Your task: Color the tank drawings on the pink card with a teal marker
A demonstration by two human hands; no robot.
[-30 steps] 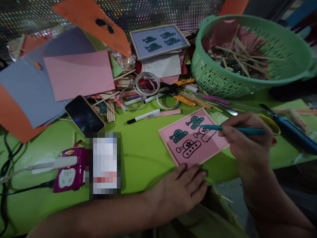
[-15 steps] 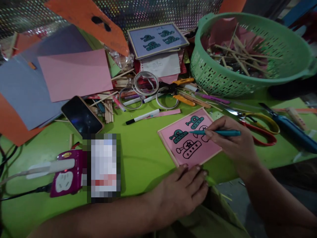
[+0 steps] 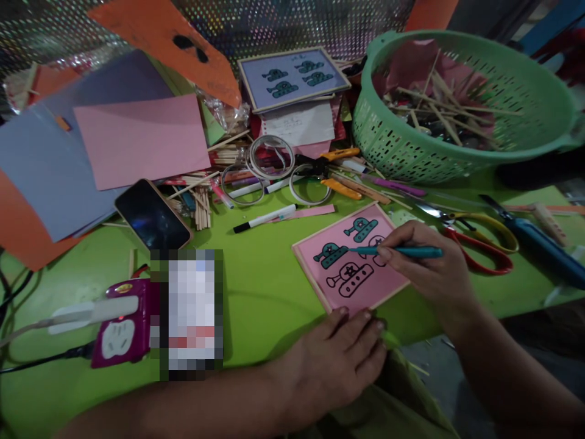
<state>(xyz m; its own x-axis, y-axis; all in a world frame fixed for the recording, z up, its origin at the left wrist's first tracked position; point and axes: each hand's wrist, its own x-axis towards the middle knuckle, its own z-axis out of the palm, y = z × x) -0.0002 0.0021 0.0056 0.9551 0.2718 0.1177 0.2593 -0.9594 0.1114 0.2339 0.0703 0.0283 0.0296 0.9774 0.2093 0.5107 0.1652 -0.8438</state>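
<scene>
My right hand pinches a teal felt-tip pen, its tip at the right end of a coloured tank drawing on a pink card with a thin wooden frame. Two of the card's tanks are filled in teal. The one at the bottom is only a black outline, and another is partly hidden behind my right fingers. Flat along the card's near edge lies my left hand, fingers stretched out and fingertips touching the frame.
Behind the card are tape rolls, a black-capped pen and a framed purple card with teal tanks. Scissors lie right, below a green basket of sticks. Left are a phone and a magenta power socket.
The view has shifted slightly, so everything sits a little lower. My right hand still has the pen at the same tank's right end, and my left hand stays on the card's edge.
</scene>
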